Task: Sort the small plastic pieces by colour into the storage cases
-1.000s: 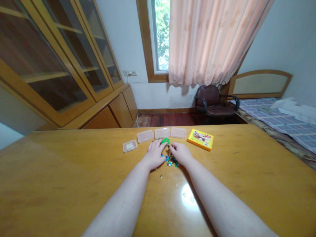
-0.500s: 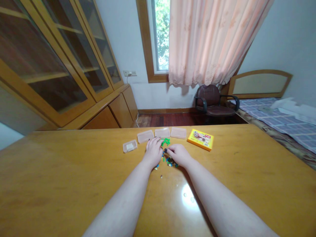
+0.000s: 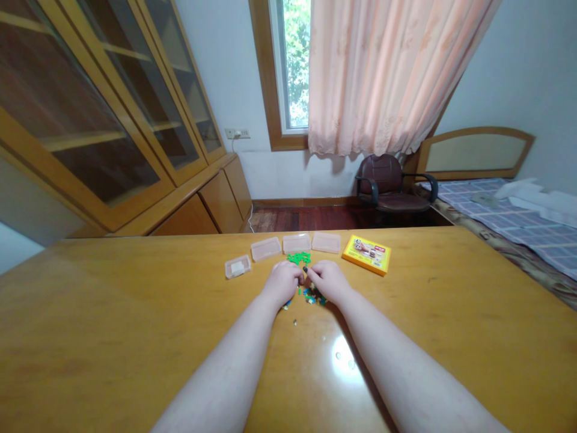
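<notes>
Left hand (image 3: 282,281) and right hand (image 3: 329,281) curl, fingertips pinched together where they meet; any piece between is too small to tell. Coloured pieces (image 3: 312,296) lie under them.

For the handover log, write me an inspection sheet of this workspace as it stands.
Surface: wooden table, glossy, with a glare spot near the person.
Job's things: heap of small coloured pieces under the hands; green pieces just beyond it.
Clutter: four clear plastic boxes in a row beyond the hands; yellow box to their right.
Hands: left hand and right hand curled, fingertips meeting over the heap; whether they grip a piece cannot be told.
Cables: white cord beside the cupboard, below a wall socket.
Surroundings: glass-door cupboard, window, curtain, chair, bed.
</notes>
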The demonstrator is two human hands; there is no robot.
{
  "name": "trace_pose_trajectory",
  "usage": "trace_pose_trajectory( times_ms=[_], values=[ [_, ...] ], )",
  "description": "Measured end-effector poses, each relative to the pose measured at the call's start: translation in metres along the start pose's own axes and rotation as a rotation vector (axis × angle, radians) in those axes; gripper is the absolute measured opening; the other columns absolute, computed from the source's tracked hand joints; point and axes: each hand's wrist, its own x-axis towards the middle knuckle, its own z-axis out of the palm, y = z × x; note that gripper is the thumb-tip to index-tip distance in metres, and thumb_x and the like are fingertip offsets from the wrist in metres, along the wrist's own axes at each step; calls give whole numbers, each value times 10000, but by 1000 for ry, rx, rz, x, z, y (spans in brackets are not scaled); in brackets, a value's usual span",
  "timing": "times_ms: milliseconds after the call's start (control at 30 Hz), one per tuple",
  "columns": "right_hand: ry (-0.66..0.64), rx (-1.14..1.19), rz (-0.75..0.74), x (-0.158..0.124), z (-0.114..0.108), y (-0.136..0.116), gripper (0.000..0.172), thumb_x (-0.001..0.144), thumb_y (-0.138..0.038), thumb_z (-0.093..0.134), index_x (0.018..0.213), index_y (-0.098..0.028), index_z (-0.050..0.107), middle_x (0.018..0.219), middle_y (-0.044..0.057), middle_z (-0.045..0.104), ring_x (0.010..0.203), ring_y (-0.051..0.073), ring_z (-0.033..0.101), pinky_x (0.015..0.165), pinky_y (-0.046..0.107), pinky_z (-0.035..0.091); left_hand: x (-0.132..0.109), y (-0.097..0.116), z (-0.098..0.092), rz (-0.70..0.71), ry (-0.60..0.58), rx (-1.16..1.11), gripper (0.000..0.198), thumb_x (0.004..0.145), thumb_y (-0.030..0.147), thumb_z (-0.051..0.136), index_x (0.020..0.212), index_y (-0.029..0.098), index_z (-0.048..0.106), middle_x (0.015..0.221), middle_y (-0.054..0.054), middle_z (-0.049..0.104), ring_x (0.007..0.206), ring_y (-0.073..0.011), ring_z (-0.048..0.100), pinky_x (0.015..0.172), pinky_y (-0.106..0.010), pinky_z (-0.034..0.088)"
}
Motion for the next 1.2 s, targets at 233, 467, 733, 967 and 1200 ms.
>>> trace_pose_trajectory(
  times_ms=[233, 467, 733, 967, 1200],
  values=[
    [-117, 38, -260, -1, 1, 0, 445, 919, -373, 451, 592, -175, 678, 609, 5, 609, 622, 110, 493, 664, 223, 329, 0, -2, 0, -57, 15, 145, 183, 737, 180, 544, 655, 195, 707, 727, -76, 671, 822, -220, 556, 788, -363, 396],
    [-112, -59, -154, 0, 0, -2, 448, 937, -374, 419, 654, -177, 706, 659, 24, 650, 659, 129, 519, 681, 246, 320, 0, -3, 1, -130, 68, 87, 249, 709, 102, 476, 680, 207, 701, 774, -54, 681, 828, -203, 562, 797, -337, 407],
    [-75, -162, 31, -1, -4, -7, 346, 935, -388, 417, 925, -237, 729, 876, 66, 663, 870, 187, 503, 793, 299, 299, -1, -1, -3, -144, 132, -7, 279, 713, 77, 434, 675, 207, 678, 781, -34, 675, 824, -191, 563, 809, -319, 429],
    [27, -54, 101, 2, 0, 0, 350, 937, -369, 410, 892, -202, 714, 834, 51, 668, 815, 165, 534, 721, 255, 313, 0, 0, 1, 29, 35, -91, 317, 714, 42, 457, 643, 219, 710, 736, -27, 676, 820, -177, 577, 831, -311, 432],
    [51, -57, 6, 2, 5, 4, 393, 922, -335, 429, 660, -177, 676, 696, 34, 657, 690, 143, 531, 643, 240, 299, -1, 1, 1, 113, 9, -71, 333, 717, 14, 487, 631, 232, 724, 725, -6, 692, 809, -170, 571, 815, -299, 421]
  ],
)
